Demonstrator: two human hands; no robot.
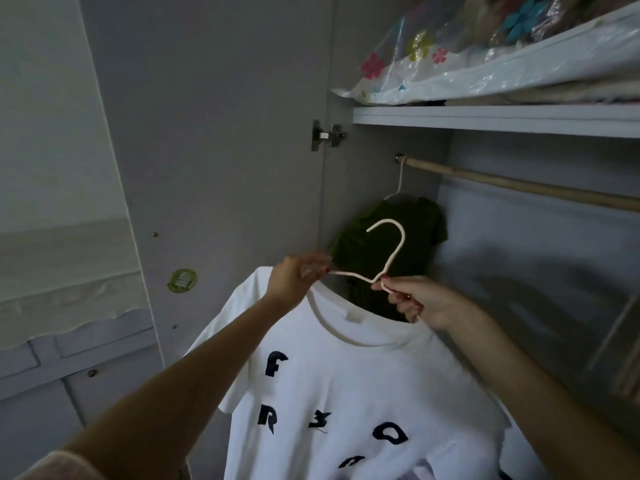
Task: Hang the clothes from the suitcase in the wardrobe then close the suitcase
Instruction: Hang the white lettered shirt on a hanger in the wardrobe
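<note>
We hold a white T-shirt [363, 393] on a pale wire hanger [377, 258] at the centre of the frame, in front of the open wardrobe. Our left hand [294, 282] pinches the hanger's left shoulder wire together with the shirt's shoulder seam, fingers closed on both. Our right hand [422, 303] is closed round the right shoulder wire just below the neck of the hook, where the wire enters the collar.

The hanger's hook rises from between our two hands and curls over toward the left of the frame, its open mouth facing left and downward. The wooden rail [519, 185] lies above and to the right of the hook, well apart from it, and runs from the centre of the frame down toward the right edge. The rail's long axis therefore crosses the frame obliquely, while the hanger's shoulders lie roughly left to right.

A dark green garment [391, 233] hangs at the rail's left end, directly behind the hook. We judge that the right hand, nearer the rail, must lift the hook up and rightward. The suitcase is out of view.
</note>
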